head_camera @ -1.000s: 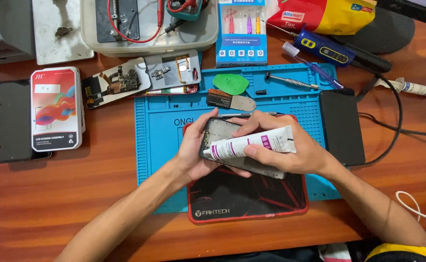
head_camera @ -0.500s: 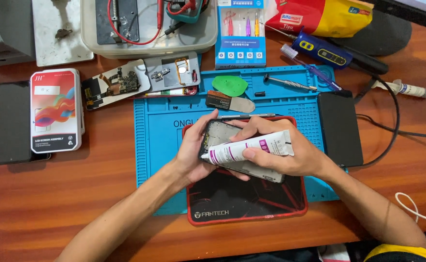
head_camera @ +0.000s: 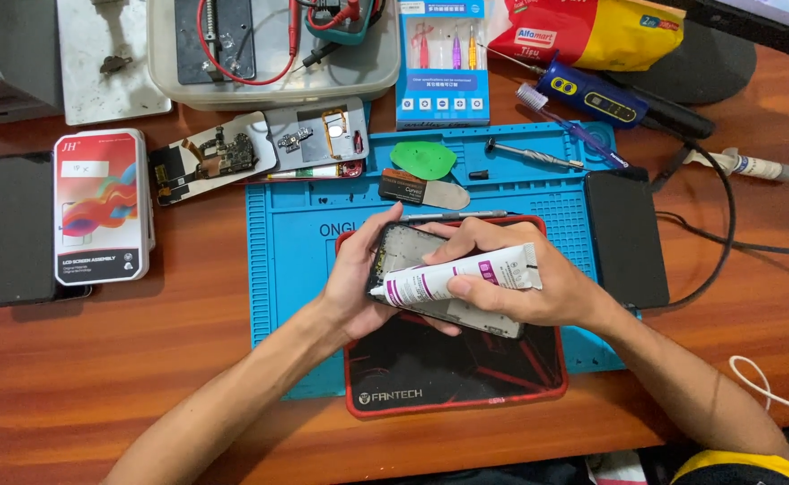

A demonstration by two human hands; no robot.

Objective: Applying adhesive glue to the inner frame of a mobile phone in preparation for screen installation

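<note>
A flat rectangular box (head_camera: 103, 207) lies near the left edge of the worktop (head_camera: 188, 377), its white lid printed with a red panel and swirling bands of orange, blue and green. Just beside it, touching its left side and partly under it, lies a dark phone screen (head_camera: 17, 224), black and unlit. At the far edge, near the middle, stands a blue blister card (head_camera: 442, 63) with a clear window over thin coloured tools. Right of it lies a crumpled red and yellow bag (head_camera: 592, 31). The white tube (head_camera: 457, 278) wears a purple label. A black slab (head_camera: 628, 238) lies towards the right edge, dark-faced.
</note>
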